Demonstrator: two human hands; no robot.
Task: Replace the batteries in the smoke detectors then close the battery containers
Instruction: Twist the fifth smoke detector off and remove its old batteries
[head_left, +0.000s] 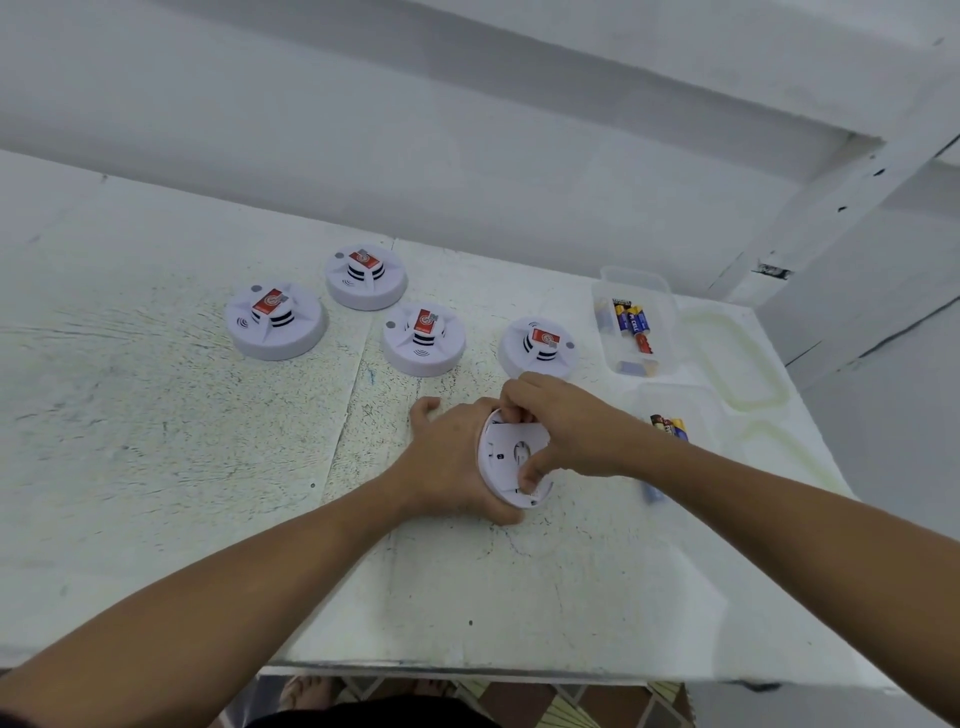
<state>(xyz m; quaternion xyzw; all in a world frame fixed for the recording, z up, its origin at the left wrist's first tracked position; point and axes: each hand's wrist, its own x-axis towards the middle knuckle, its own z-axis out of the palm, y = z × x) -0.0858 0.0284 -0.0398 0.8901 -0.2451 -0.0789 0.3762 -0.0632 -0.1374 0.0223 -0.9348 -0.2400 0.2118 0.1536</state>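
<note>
The round white plastic smoke detector (511, 457) is tipped on edge with its back toward the camera, probably so the battery compartment can be reached. The left hand (452, 457) curls round its left rim, steadying it on the worn white table (156, 415). The right hand (566, 426) arches over it, fingers hooked on the top edge and thumb pressing low, pinching the back. Beyond this detector, four matching detectors (423, 340) rest face-up. To its right sit clear plastic tubs of batteries (636, 322).
</note>
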